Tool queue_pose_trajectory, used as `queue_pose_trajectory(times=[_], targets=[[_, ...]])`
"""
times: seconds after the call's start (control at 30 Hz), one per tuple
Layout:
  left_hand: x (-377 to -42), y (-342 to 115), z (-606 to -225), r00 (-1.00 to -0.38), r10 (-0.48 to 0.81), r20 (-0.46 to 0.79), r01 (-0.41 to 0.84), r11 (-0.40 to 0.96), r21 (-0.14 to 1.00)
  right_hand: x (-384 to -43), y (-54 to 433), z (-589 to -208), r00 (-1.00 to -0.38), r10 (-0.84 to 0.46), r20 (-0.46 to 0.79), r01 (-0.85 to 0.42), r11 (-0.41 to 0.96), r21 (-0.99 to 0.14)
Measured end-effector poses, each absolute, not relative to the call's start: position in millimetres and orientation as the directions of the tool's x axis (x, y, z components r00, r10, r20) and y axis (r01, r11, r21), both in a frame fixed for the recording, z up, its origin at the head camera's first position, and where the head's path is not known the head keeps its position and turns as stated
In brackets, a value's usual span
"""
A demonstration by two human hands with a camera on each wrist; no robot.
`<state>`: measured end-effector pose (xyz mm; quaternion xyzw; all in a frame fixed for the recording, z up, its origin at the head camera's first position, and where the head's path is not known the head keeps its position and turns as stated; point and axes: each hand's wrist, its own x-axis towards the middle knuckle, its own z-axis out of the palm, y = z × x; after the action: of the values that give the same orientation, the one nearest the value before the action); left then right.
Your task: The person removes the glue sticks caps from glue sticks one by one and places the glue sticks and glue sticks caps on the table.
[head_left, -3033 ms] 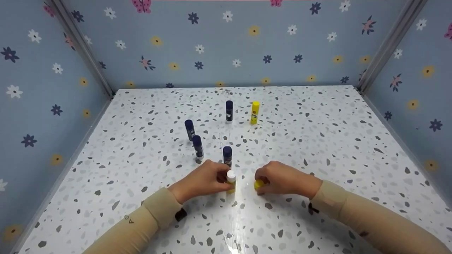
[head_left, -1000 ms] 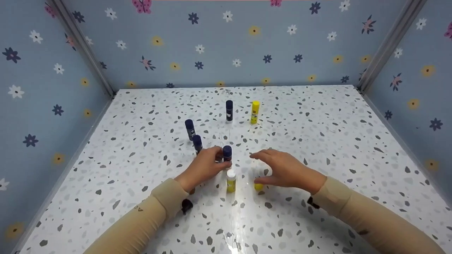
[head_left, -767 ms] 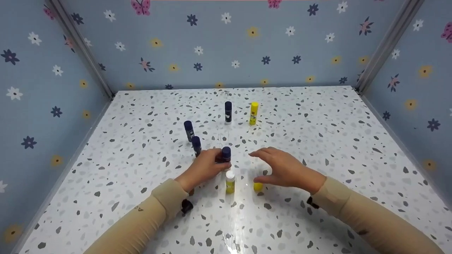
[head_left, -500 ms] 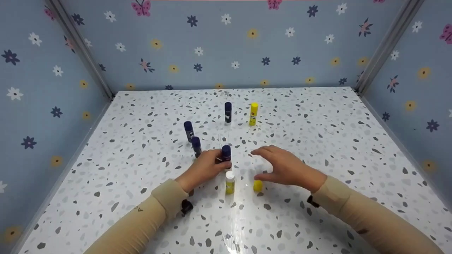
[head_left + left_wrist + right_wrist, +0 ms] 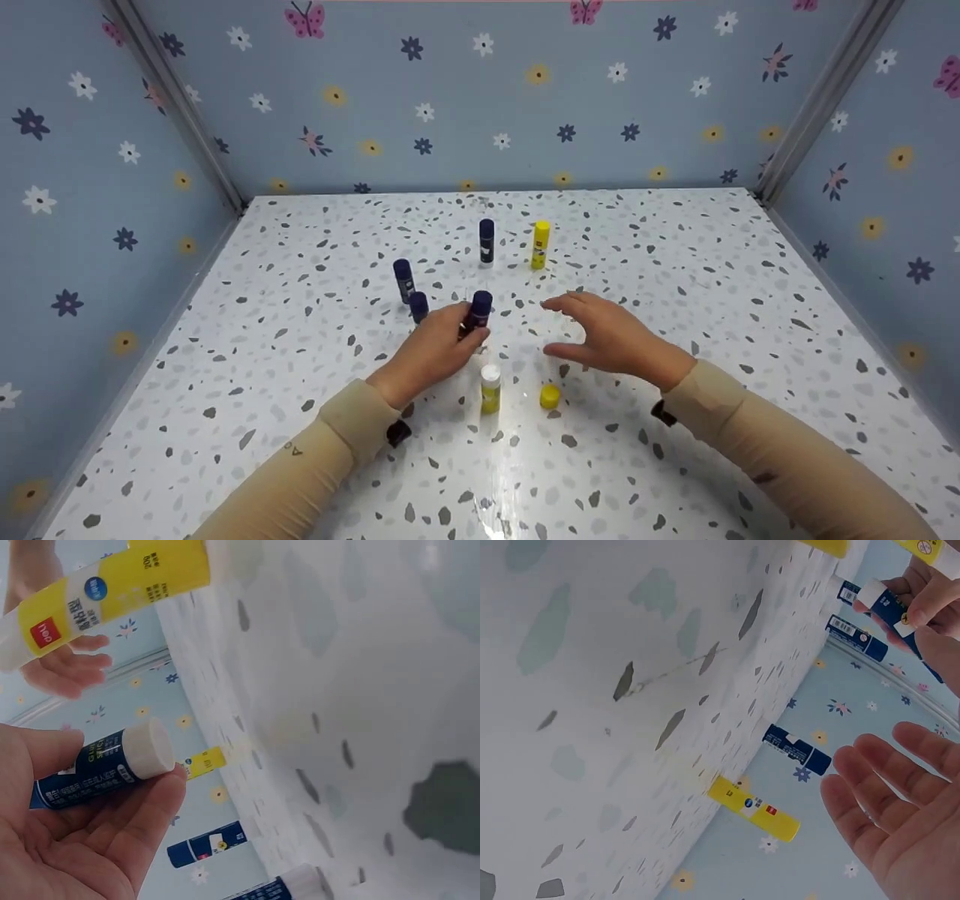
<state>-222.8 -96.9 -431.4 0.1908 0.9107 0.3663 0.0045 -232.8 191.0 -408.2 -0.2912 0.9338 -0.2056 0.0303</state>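
My left hand [image 5: 431,345] grips a dark blue glue stick [image 5: 480,306] between thumb and fingers. In the left wrist view its white base [image 5: 148,748] is off the table. My right hand [image 5: 611,334] hovers to the right with fingers apart and nothing in them; its palm [image 5: 907,840] shows in the right wrist view. In front of the hands stands an uncapped yellow glue stick [image 5: 490,391], white top up. Right of it sits a yellow cap [image 5: 550,396] on the table.
Two more blue glue sticks, one farther [image 5: 403,281] and one partly hidden [image 5: 418,306], stand left of the left hand. Toward the back stand another blue glue stick [image 5: 487,241] and a capped yellow glue stick [image 5: 540,244]. Flowered walls enclose the speckled table [image 5: 712,247].
My left hand has left the uncapped yellow glue stick, taken hold of the blue one and raised it. My right hand has let go of the yellow cap and moved away from it.
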Motion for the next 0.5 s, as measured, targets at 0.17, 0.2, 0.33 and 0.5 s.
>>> queue_pose_trajectory(times=[0.17,0.2,0.33,0.5], targets=[[-223.7,-96.0,-424.0,-0.911,0.361,0.198,0.402,0.671,0.623,-238.0,192.9,-404.8,-0.828,-0.545,0.132,-0.543,0.723,-0.427],[-224.3,-96.1,-421.8,-0.909,0.361,0.21,0.41,0.678,0.61,-238.7,192.8,-403.4,-0.825,-0.545,0.147,-0.55,0.716,-0.43],[-227.1,-96.5,-411.9,-0.9,0.371,0.228,0.434,0.718,0.545,-242.2,190.9,-397.6,-0.82,-0.538,0.196,-0.563,0.693,-0.45],[-228.8,-94.7,-402.8,-0.883,0.401,0.246,0.47,0.742,0.478,-244.6,188.2,-389.9,-0.805,-0.535,0.257,-0.587,0.655,-0.475]])
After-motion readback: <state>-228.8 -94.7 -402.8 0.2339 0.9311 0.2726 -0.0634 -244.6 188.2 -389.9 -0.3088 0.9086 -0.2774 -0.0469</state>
